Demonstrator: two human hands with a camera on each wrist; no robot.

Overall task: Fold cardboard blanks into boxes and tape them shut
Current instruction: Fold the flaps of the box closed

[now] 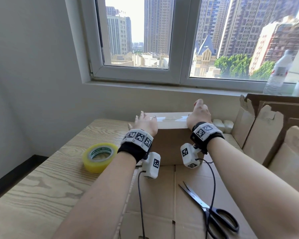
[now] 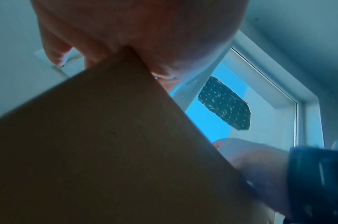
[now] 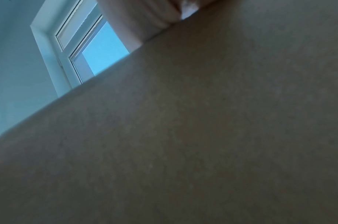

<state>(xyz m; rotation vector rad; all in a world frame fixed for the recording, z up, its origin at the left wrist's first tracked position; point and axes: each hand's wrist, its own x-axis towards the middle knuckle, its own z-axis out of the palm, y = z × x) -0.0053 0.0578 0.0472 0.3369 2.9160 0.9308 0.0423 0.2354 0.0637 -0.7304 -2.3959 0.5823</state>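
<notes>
A closed brown cardboard box (image 1: 171, 144) stands on the table, a strip of clear tape (image 1: 169, 119) along its top seam. My left hand (image 1: 145, 123) lies flat on the box's top left corner, fingers spread. My right hand (image 1: 199, 112) lies on the top right, fingers extended toward the window. In the left wrist view the box (image 2: 106, 144) fills the lower left under my palm (image 2: 145, 37). The right wrist view is almost all box wall (image 3: 202, 136). A yellow tape roll (image 1: 98, 156) sits left of my left wrist.
Black scissors (image 1: 212, 213) lie on a flat cardboard blank (image 1: 162, 195) in front of the box. More blanks (image 1: 266, 131) lean at the right. A water bottle (image 1: 278, 75) stands on the sill. White foam blocks (image 1: 223, 125) sit behind the box. Wooden table (image 1: 41, 187) extends left.
</notes>
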